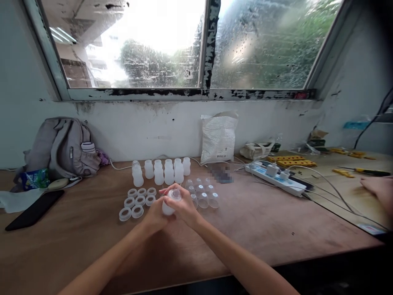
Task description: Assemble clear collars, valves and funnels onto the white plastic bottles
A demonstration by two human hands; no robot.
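Note:
In front of me I hold a frosted white baby bottle [168,209] with a translucent nipple [176,194] on top. My left hand [155,214] is closed round the bottle's body from the left. My right hand [187,207] grips its upper part from the right, the fingers bent over the collar area. Left of my hands lie several translucent collar rings [137,211] in rows. Behind them stand several frosted bottles [159,175], the leftmost one [137,175] with a clear top. To the right are several clear dome caps [203,200] in rows, partly hidden by my right hand.
A grey backpack [66,145] and a black phone-like slab [34,209] lie at the left. A white plastic bag [218,137] leans on the wall. A power strip [276,179] with cables crosses the right side. Another person's hand [379,190] rests near a screwdriver [371,171].

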